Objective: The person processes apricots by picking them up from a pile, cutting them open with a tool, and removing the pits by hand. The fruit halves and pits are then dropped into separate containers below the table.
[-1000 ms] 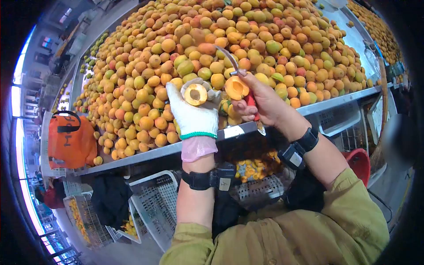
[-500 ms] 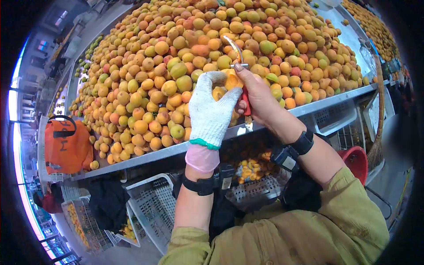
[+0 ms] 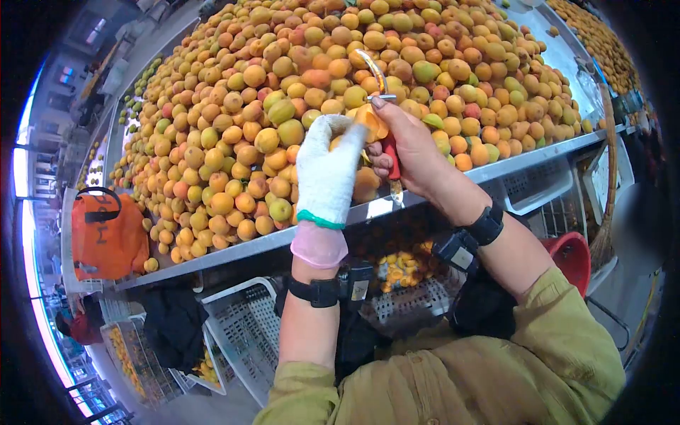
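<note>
My left hand [image 3: 328, 170], in a white knit glove with a green edge over a pink cuff, is curled at the side of an apricot [image 3: 373, 122]. The orange flesh of this fruit shows, and the gloved thumb is blurred in front of it. My bare right hand [image 3: 414, 152] grips the red handle [image 3: 390, 156] of a knife with a curved metal blade [image 3: 375, 69]. Its thumb presses near the small crosspiece below the blade, right against the apricot. Behind both hands rises a large heap of whole apricots [image 3: 234, 134].
The metal table's rim [image 3: 248, 248] runs in front of me. Below it are a white crate [image 3: 244, 322] and a basket of cut apricot pieces [image 3: 407, 273]. An orange bag [image 3: 110, 237] stands at left; a red bucket [image 3: 570, 262] and a broom [image 3: 605, 234] are at right.
My left hand has shifted slightly left, and its thumb has turned blurry over the apricot. The knife and right hand have moved slightly up and left.
</note>
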Motion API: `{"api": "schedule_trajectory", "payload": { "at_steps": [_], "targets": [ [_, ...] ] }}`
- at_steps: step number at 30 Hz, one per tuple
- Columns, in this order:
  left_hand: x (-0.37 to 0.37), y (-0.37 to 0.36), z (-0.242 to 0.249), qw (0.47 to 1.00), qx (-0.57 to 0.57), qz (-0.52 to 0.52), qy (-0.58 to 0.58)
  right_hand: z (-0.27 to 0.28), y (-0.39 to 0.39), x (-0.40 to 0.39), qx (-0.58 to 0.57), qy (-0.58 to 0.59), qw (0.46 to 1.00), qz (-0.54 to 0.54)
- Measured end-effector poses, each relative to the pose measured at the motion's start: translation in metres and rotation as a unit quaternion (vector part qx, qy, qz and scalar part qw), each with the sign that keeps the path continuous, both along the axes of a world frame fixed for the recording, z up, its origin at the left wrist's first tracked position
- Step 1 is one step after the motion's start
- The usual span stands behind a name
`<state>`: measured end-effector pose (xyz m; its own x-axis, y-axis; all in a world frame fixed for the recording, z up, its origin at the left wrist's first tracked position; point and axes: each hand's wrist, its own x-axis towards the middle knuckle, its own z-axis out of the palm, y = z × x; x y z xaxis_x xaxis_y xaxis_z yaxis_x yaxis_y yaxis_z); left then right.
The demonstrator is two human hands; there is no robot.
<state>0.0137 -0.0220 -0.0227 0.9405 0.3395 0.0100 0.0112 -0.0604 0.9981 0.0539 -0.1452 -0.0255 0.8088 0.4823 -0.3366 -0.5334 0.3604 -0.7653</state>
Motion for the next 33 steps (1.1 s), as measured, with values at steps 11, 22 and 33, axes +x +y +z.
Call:
{"api": "schedule_trajectory", "payload": {
  "at_steps": [11, 22, 33],
  "targets": [
    [-0.004, 0.020, 0.000, 0.903, -0.423, 0.033, 0.060, -0.003, -0.013, 0.007, 0.033, 0.010, 0.994, 0.100],
    [-0.010, 0.023, -0.001, 0.905, -0.414, 0.084, 0.038, 0.005, -0.014, 0.000, -0.032, -0.120, 0.991, 0.040],
    [-0.004, -0.039, -0.024, 0.904, -0.416, -0.022, 0.095, 0.016, -0.009, 0.025, 0.139, -0.166, 0.950, -0.226]
  ]
}}
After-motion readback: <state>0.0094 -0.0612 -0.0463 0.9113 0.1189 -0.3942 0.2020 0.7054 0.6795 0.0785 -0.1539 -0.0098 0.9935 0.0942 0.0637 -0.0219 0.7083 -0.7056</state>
